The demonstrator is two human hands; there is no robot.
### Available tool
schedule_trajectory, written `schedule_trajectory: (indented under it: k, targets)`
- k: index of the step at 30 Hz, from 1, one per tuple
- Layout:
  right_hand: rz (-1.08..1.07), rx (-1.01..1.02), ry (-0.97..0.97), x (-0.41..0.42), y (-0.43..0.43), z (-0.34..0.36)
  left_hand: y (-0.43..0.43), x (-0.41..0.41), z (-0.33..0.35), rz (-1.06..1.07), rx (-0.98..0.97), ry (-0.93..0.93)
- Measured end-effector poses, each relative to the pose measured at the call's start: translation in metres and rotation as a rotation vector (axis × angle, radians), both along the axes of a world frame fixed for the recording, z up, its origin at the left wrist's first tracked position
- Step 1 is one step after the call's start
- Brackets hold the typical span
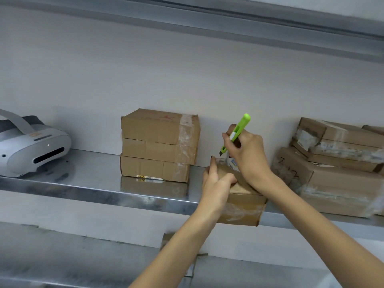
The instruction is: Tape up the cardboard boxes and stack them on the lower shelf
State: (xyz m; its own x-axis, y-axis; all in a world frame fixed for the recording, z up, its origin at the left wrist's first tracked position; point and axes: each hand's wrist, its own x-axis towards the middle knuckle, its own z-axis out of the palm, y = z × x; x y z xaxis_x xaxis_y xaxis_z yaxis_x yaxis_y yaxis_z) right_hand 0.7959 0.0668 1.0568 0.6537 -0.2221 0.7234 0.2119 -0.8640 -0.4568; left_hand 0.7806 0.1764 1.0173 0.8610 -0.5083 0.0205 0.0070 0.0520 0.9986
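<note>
A small cardboard box (241, 206) sits at the front edge of the steel shelf (83, 183), with clear tape over its front face. My left hand (216, 183) holds the box's top left, fingers curled over the edge. My right hand (245, 150) grips a green utility knife (236, 133), blade pointing down at the box's far top edge. A roll of tape (231, 162) stands on the box, mostly hidden under my right hand. Three taped boxes (158, 145) are stacked on the shelf to the left.
A white headset (31, 148) lies at the shelf's left end. A pile of taped boxes (332, 163) fills the right end. An upper shelf edge (270, 23) runs overhead. A lower steel surface (72, 256) with a cardboard piece (166, 239) lies below.
</note>
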Motion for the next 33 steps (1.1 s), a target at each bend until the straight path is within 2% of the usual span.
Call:
schedule_trajectory:
  k: [5,7,10,13,16,18,22,23,24,27,28,30,33]
  targets:
    - [-0.013,0.278,-0.187,-0.021,-0.011,0.015,-0.001,0.007,-0.007,-0.001,-0.025,0.0]
    - [-0.034,0.276,-0.251,-0.039,-0.029,0.018,0.0,0.011,-0.007,-0.007,-0.012,-0.002]
    - [-0.099,0.136,-0.256,-0.068,-0.057,0.008,0.002,0.016,-0.007,-0.008,-0.002,-0.005]
    - [-0.247,-0.14,-0.079,-0.084,-0.081,-0.023,0.003,0.018,-0.008,-0.006,0.003,-0.016]
    - [-0.346,-0.316,0.376,-0.086,-0.09,-0.05,0.003,0.018,-0.009,-0.006,0.012,-0.028]
    - [-0.369,-0.244,0.612,-0.08,-0.085,-0.06,0.004,0.019,-0.008,-0.026,0.059,-0.043]
    - [-0.383,-0.289,0.813,-0.073,-0.085,-0.066,0.008,0.025,0.001,-0.095,0.205,-0.101]
    - [-0.348,-0.225,0.836,-0.074,-0.08,-0.062,0.008,0.027,0.004,-0.107,0.24,-0.127]
    - [-0.395,-0.198,0.754,-0.07,-0.079,-0.054,0.008,0.027,0.006,-0.118,0.271,-0.151]
    - [-0.309,-0.141,-0.01,-0.08,-0.063,-0.027,0.006,0.03,0.008,-0.124,0.335,-0.231]
    - [-0.267,-0.144,-0.159,-0.082,-0.052,-0.016,0.005,0.033,0.009,-0.122,0.361,-0.263]
    - [-0.158,-0.187,-0.19,-0.078,-0.036,-0.002,0.002,0.036,0.011,-0.131,0.419,-0.317]
    - [-0.039,-0.23,0.089,-0.059,-0.02,0.009,-0.002,0.037,0.014,-0.141,0.458,-0.325]
